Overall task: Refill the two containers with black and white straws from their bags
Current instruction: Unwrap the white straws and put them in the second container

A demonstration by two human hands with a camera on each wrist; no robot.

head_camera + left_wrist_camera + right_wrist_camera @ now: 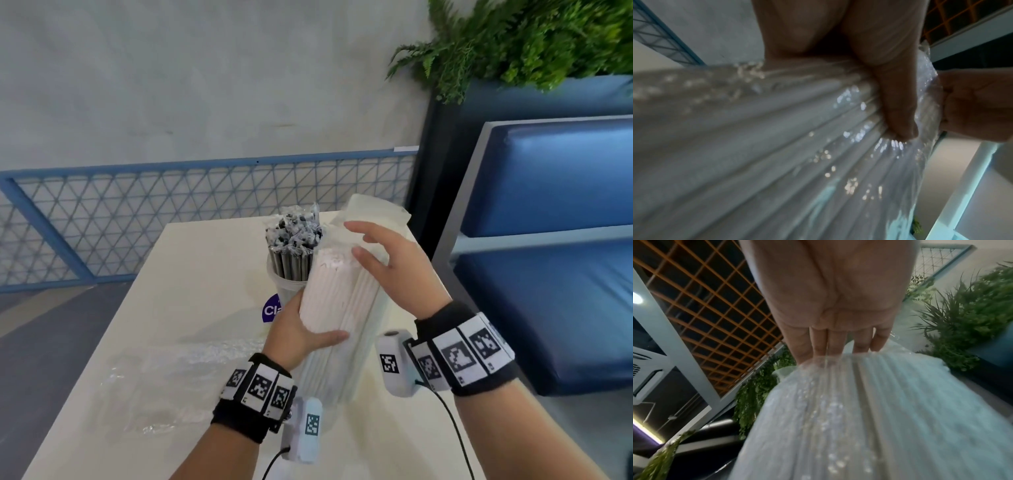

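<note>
A thick bundle of white straws (335, 301) in a clear bag stands tilted over the table's front. My left hand (308, 329) grips its lower half, the thumb (896, 105) pressed across the front. My right hand (376, 260) lies on the bundle's upper right side with straight fingers (838, 344) resting on the plastic. Behind the bundle, black straws (293, 246) stand in a clear cup (284, 291) with a purple label. The bundle's lower end is partly hidden by my left wrist. I see no second container plainly.
The cream table (191, 274) holds an empty clear plastic bag (164, 377) at the front left. A blue padded bench (548, 240) runs close along the right edge, with a plant (513, 41) above it. A blue mesh fence (171, 212) stands beyond the far edge.
</note>
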